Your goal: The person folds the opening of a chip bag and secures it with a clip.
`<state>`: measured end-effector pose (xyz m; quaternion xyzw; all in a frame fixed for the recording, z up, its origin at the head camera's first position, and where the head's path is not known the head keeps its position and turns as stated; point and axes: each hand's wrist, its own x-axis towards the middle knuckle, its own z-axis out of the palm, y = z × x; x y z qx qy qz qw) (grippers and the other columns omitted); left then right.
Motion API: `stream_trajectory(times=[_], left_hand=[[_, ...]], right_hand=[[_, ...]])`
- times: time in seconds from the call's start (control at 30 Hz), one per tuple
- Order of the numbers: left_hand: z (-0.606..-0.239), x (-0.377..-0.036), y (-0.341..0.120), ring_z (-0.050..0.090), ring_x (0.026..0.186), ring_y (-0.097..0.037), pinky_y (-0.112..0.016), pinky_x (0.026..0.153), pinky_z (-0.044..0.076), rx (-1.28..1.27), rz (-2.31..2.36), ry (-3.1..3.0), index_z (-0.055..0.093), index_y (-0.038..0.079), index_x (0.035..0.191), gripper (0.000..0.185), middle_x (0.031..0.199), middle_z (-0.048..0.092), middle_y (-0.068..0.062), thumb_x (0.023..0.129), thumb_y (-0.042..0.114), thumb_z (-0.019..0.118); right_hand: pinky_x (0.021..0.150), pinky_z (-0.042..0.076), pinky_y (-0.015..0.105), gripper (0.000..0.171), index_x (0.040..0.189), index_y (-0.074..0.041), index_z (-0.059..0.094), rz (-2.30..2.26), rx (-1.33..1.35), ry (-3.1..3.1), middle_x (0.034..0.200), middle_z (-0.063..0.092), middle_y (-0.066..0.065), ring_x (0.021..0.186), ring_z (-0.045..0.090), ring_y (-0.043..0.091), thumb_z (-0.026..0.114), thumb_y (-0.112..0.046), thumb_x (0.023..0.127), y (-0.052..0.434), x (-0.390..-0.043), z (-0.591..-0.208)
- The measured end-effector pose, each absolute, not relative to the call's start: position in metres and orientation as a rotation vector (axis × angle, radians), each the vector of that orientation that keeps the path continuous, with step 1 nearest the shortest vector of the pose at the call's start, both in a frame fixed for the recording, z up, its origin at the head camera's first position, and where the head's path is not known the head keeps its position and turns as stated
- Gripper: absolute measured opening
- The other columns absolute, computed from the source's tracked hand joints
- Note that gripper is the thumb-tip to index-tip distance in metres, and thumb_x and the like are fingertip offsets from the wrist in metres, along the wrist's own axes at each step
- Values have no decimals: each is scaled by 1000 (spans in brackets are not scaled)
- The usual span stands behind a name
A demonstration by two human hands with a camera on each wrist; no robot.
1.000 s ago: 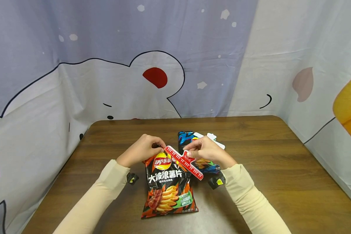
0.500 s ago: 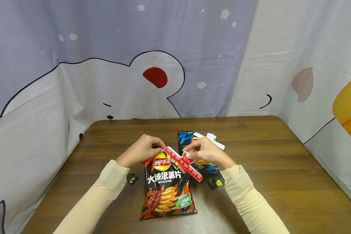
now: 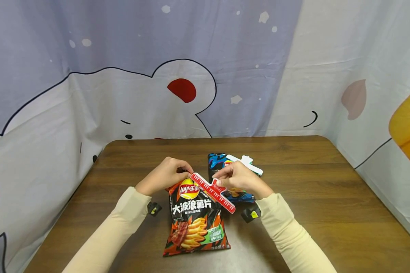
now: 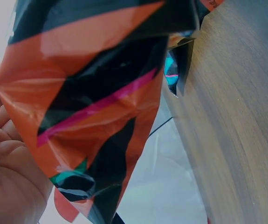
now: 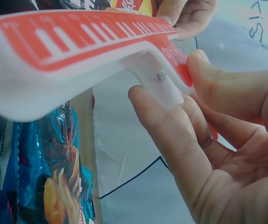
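My left hand (image 3: 165, 176) pinches the upper left corner of a black and orange Lay's chip bag (image 3: 195, 218), which is tilted up off the table. In the left wrist view the bag's folded side (image 4: 92, 93) fills much of the picture, with the palm beside it. My right hand (image 3: 242, 178) holds the handle of a red and white bag clip (image 3: 212, 192) between thumb and fingers. Slanting across the bag's upper right part, the clip has its left end close to the left fingertips. In the right wrist view its two bars (image 5: 78, 39) look parted at the near end.
Behind the right hand lies a blue Lay's chip bag (image 3: 216, 161), partly hidden, with a white clip (image 3: 245, 163) at its top right. The brown wooden table (image 3: 311, 182) reaches back to a patterned curtain (image 3: 239, 68).
The red clip and my right hand have shifted slightly down and left. The black and orange bag moved a little left at its lower end. My left hand keeps its pinch.
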<state>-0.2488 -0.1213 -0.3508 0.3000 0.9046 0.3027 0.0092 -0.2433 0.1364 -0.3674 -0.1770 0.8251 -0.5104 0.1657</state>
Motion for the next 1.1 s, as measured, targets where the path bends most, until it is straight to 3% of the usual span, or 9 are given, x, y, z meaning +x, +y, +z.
stream_trajectory(times=[0.37, 1.1], left_hand=[[-349, -247, -122, 61, 75, -7, -25, 70, 52, 953, 944, 2840, 74, 11, 96, 11, 91, 72, -2, 92, 12, 64], [-352, -249, -123, 61, 78, -9, -26, 72, 52, 1000, 989, 2821, 74, 9, 97, 11, 92, 72, -3, 92, 10, 64]], right_hand=[[73, 58, 42, 27, 109, 9, 69, -1439, -491, 2357, 95, 73, 18, 73, 69, 15, 69, -4, 86, 135, -242, -365], [74, 58, 38, 28, 112, 7, 68, -1445, -414, 2324, 96, 73, 19, 77, 72, 22, 68, -4, 87, 132, -242, -366]])
